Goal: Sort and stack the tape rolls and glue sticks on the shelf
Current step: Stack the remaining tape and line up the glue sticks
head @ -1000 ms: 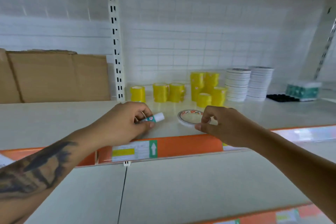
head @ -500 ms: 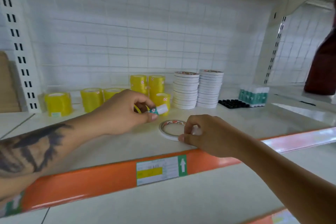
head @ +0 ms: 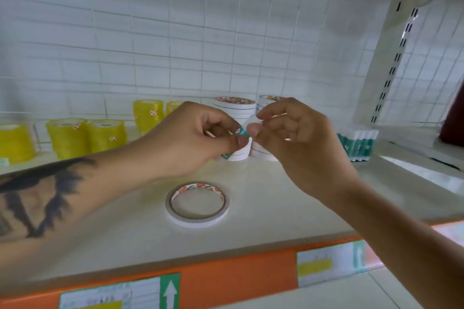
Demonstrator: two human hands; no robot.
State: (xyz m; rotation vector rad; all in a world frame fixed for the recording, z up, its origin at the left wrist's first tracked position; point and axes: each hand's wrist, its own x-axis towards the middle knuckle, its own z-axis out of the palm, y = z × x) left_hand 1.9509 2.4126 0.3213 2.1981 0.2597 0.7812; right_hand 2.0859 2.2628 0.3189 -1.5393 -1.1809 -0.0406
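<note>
- Since half a second ago: right hand lifted off the flat white ring of double-sided tape and brought up to meet left hand.
- Small teal-and-white glue stick pinched between both, left fingers curled round the body, right thumb and forefinger on the white cap end.
- Tape ring left lying flat on the shelf, below both hands, untouched.
- Step in hand, apparently: passing the stick across.
- Next: carrying it to the teal glue-stick row just beyond the right hand, standing it upright.

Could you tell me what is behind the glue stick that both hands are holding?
Behind the glue stick, two stacks of white tape rolls stand on the shelf. The left hand and right hand cover their middle and lower parts.
</note>
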